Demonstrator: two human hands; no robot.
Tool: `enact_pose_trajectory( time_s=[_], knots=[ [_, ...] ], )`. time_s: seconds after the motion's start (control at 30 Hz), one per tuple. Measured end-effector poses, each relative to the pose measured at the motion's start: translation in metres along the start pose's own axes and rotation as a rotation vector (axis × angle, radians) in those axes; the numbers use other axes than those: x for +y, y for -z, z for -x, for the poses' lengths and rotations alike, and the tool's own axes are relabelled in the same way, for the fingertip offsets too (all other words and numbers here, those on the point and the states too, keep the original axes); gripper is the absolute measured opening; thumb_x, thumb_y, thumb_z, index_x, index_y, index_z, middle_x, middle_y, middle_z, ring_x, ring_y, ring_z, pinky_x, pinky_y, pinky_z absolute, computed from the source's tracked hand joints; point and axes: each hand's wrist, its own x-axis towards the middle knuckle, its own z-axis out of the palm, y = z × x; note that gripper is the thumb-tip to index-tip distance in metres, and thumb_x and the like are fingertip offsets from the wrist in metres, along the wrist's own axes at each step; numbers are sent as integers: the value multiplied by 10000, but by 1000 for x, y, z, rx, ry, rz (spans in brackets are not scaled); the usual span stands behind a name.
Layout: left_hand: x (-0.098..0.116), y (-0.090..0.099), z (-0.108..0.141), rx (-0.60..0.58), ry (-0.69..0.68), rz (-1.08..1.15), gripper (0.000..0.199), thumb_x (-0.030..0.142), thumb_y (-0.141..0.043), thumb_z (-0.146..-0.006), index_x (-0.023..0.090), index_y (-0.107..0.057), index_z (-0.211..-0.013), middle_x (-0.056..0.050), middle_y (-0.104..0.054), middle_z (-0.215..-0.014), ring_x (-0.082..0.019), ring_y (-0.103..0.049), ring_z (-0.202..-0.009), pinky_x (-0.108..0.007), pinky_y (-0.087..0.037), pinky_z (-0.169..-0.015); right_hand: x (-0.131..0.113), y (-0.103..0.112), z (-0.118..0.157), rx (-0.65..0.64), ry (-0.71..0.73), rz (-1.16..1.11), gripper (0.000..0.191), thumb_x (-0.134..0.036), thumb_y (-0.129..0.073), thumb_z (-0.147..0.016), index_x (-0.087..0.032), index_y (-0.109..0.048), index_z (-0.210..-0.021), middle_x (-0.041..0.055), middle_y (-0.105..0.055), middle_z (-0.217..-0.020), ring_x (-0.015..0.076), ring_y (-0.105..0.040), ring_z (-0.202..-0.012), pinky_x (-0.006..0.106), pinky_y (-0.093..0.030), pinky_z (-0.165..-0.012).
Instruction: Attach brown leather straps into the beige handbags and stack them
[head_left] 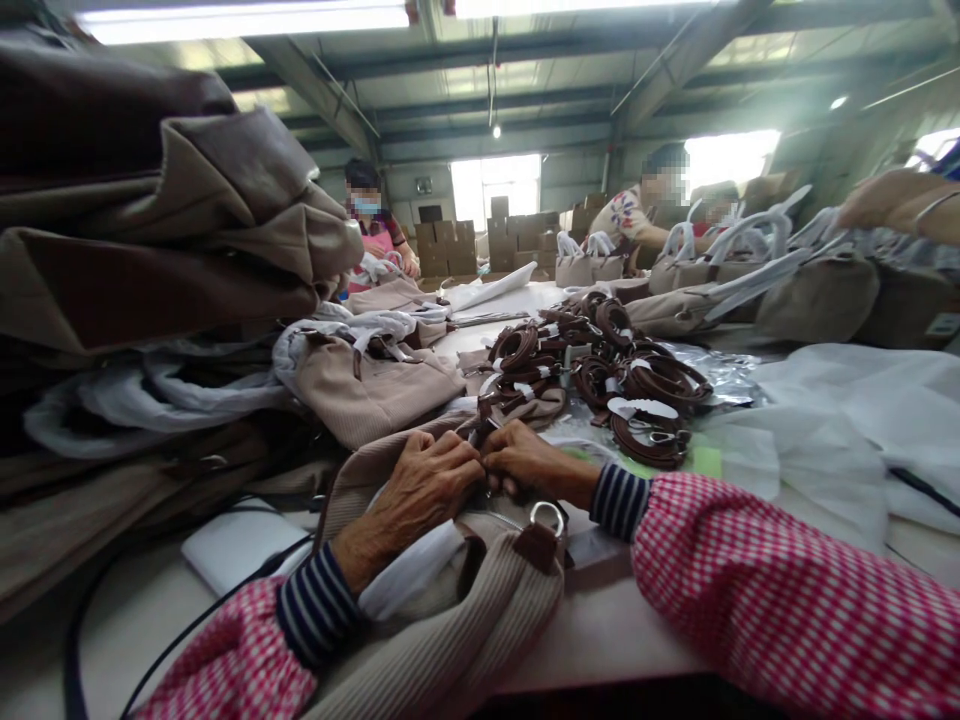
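Observation:
A beige ribbed handbag [480, 610] lies open-mouthed in front of me, with a silver D-ring [547, 517] on a brown tab at its near right end. My left hand [427, 485] is closed over the bag's mouth, fingers curled; what lies under them is hidden. Close against it, my right hand [529, 460] pinches at a small dark brown strap piece [484, 430] with a bit of metal, at the bag's far edge. White wrapping [416, 570] shows below my left hand. Just beyond are coiled brown shoulder straps [652, 380] with metal clips, heaped together.
Beige and brown bags [225, 200] are stacked high at left, above handles wrapped in white [187, 390]. Another bag [375, 385] lies behind my left hand. White sheets [862, 420] cover the right side. Co-workers stand across the table; another person's hand [885, 200] reaches in at right.

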Motion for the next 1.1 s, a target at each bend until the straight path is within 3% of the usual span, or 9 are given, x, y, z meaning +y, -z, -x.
enact_pose_trajectory(
  time_s=[0.17,0.37,0.5,0.67,0.8,0.97,1.1],
  knots=[
    [7,14,-15,-89,-68,-106,144,227,-531,-1086,211,-648,-1005,-31,-701,-1044,-234,-548,-1059,-416,-307,-867,7,-3,-1,108,38,149,158,-51,-531,-763,-144,-655,-788,-10,-648,-615,106,-569,-477,193,-430,-467],
    [8,19,-24,-113,-137,-130,81,174,-593,-1039,194,-639,-976,-35,-681,-1059,-233,-552,-1031,-413,-339,-866,7,-13,2,257,147,430,155,-62,-577,-835,-143,-709,-843,105,-767,-881,221,-729,-867,260,-471,-699],
    [9,18,-22,-105,-115,-178,126,153,-595,-1023,183,-654,-915,-55,-684,-1005,-249,-558,-1035,-416,-352,-843,5,-19,5,278,153,572,235,-136,-528,-946,-170,-760,-969,150,-787,-948,271,-744,-950,323,-478,-788],
    [16,25,-17,-58,-52,-212,176,175,-534,-1055,195,-661,-935,-61,-697,-1001,-256,-568,-1019,-428,-352,-841,7,-16,4,227,180,632,216,-177,-566,-941,-185,-777,-985,141,-796,-970,274,-739,-952,331,-474,-805],
    [19,29,-13,-97,43,-225,184,191,-516,-1066,193,-672,-968,-58,-691,-1029,-260,-551,-1015,-426,-355,-814,9,0,20,86,295,580,207,-143,-584,-923,-194,-776,-981,56,-797,-992,189,-717,-916,257,-475,-812],
    [18,22,-9,-160,78,-208,213,230,-539,-1063,185,-681,-911,-64,-666,-1072,-260,-509,-1055,-408,-378,-802,14,11,43,27,405,367,175,-175,-643,-895,-156,-766,-1017,58,-768,-1014,194,-680,-917,270,-490,-849],
    [16,17,-9,-152,115,-204,166,205,-539,-1052,174,-666,-949,-80,-651,-1084,-273,-492,-1073,-403,-400,-780,17,7,41,9,371,402,136,-194,-701,-855,-150,-752,-972,48,-734,-951,195,-644,-862,279,-469,-789]
  ],
)
